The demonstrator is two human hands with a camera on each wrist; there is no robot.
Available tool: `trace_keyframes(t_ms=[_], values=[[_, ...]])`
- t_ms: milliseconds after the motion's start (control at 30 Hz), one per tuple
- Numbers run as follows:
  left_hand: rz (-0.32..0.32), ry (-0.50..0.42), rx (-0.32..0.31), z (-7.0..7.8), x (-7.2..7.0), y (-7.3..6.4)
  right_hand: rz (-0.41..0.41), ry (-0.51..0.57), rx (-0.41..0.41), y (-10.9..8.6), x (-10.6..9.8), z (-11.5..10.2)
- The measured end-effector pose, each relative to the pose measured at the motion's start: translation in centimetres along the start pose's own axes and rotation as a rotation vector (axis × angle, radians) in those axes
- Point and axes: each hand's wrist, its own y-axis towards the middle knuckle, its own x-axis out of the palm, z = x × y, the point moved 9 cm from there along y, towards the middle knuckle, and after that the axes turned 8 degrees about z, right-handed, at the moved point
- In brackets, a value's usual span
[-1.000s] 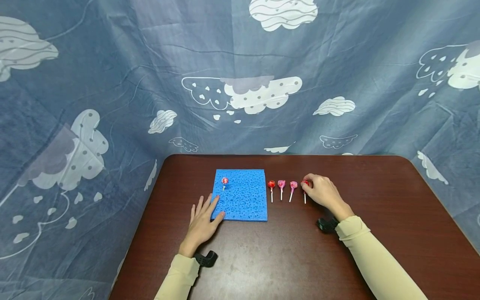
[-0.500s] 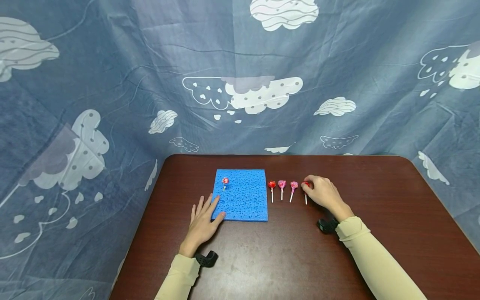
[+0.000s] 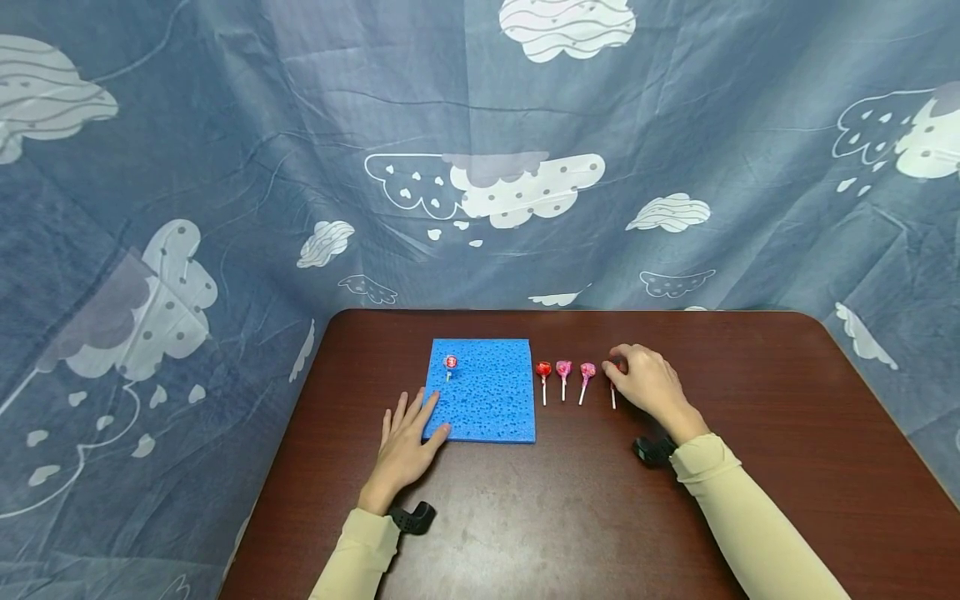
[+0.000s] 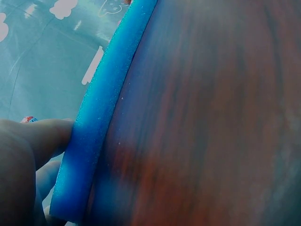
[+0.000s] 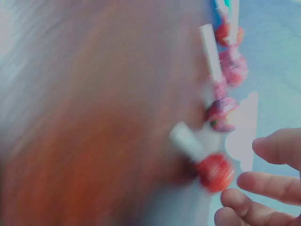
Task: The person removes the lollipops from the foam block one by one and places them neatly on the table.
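Observation:
My left hand rests with spread fingers at the lower left corner of a blue sponge sheet; the thumb and forefinger touch its edge in the left wrist view. A red-and-white lollipop stands stick-down in the sponge's upper left part. My right hand is over the rightmost red lollipop, whose head it partly hides in the head view. In the right wrist view the thumb and fingertips are apart, and that lollipop's head lies just beyond the fingertips.
Left of the right hand, a red lollipop, a pink lollipop and another pink lollipop lie in a row, sticks toward the person. The dark brown table ends at a blue cloud-print curtain.
The right hand's thumb and fingers have parted from the rightmost lollipop, and the hand has shifted slightly. That lollipop's stick has moved a little to the right. The left hand stays put.

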Motion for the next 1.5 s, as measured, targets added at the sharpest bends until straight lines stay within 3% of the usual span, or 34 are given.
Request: trace_keyframes(t_ms=[200,400,700,967,1500], values=[[0.006,-0.002,-0.001,-0.2,-0.2,-0.1,0.094,0.201,-0.1,0.9,-0.3,-5.3],[0.022,-0.009,0.016,-0.3,-0.3,-0.1,0.046,0.395,-0.21,1.2,2.3,-12.0],[-0.017,0.014,-0.013,-0.4,0.3,0.1,-0.044,0.503,-0.275,1.4,7.1,-18.9],[-0.008,0.032,-0.016,-0.5,0.3,0.4,-0.071,0.526,-0.257,1.6,9.5,-21.6],[-0.018,0.037,-0.027,-0.5,0.3,0.3,-0.065,0.498,-0.288,2.1,11.1,-22.9]])
